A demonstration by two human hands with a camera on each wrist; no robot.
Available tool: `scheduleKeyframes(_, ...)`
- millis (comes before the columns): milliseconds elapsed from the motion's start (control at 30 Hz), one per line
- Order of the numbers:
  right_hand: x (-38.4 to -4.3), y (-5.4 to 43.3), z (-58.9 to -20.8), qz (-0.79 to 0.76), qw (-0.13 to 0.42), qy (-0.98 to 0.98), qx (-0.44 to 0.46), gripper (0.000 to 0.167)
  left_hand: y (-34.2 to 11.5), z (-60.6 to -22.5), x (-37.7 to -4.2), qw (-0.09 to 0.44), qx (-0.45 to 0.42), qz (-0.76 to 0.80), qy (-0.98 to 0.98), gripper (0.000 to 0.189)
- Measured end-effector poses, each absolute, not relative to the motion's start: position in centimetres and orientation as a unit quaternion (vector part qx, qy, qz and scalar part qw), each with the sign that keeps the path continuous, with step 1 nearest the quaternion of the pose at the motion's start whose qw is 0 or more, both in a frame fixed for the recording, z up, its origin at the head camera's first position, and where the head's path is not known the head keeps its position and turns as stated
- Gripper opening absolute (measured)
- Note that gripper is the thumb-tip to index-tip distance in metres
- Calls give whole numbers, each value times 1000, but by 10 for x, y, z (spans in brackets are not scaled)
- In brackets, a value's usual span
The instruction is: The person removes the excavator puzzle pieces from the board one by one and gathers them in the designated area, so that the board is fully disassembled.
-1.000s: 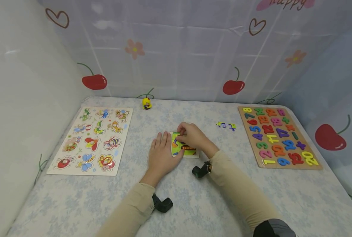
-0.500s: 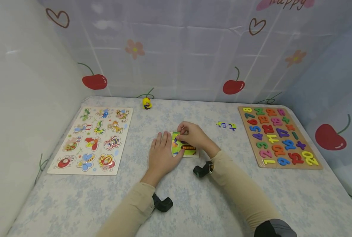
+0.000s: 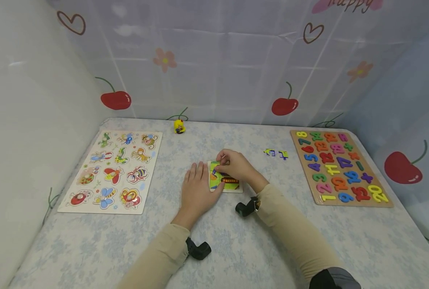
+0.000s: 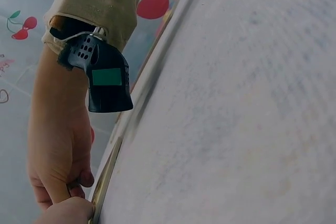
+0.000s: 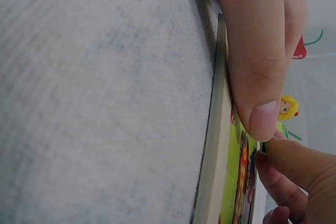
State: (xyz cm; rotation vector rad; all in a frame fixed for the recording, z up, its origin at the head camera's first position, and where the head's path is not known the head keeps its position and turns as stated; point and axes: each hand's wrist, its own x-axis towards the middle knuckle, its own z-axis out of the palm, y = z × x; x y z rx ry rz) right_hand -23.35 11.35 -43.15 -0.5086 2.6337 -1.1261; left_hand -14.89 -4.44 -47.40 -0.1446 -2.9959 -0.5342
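Observation:
A small jigsaw board [image 3: 233,191] with a green and yellow picture lies mid-table in the head view. My left hand [image 3: 197,184] lies flat along its left side, fingers straight, thumb [image 5: 262,116] resting on the board. From the right, my right hand [image 3: 236,165] reaches over the board's upper part and pinches a small jigsaw piece [image 5: 264,147] between thumb and index finger. Most of that piece is hidden by the fingers. In the right wrist view the board's pale edge [image 5: 209,166] shows. Two loose jigsaw pieces [image 3: 269,152] lie to the right of the board.
An insect puzzle board [image 3: 113,172] lies at the left. At the right stands a wooden number board [image 3: 339,168] with colourful digits lying on the table. A small yellow-headed figurine [image 3: 179,126] is at the back edge. Black cameras [image 3: 199,250] hang from both wrists.
My right hand has shifted very slightly over the board's upper part. The left hand and the loose pieces stay where they were.

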Motion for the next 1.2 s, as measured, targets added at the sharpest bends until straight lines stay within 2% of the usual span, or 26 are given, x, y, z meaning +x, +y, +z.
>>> scheduleKeyframes(433, -235, 113, -427, -366, 131, 905, -171, 19, -43, -472, -133, 106, -87, -150, -979, 71)
scheduleKeyframes(733, -235, 112, -427, -365, 130, 905, -172, 20, -42, -468, -128, 112, -96, -125, -981, 58)
scheduleKeyframes(900, -237, 112, -431, -369, 122, 902, -185, 19, -43, -469, -127, 137, -104, -123, -977, 55)
scheduleKeyframes(1200, -241, 121, -426, -421, 112, 886, -157, 22, -44, -471, -128, 139, -102, -129, -977, 55)
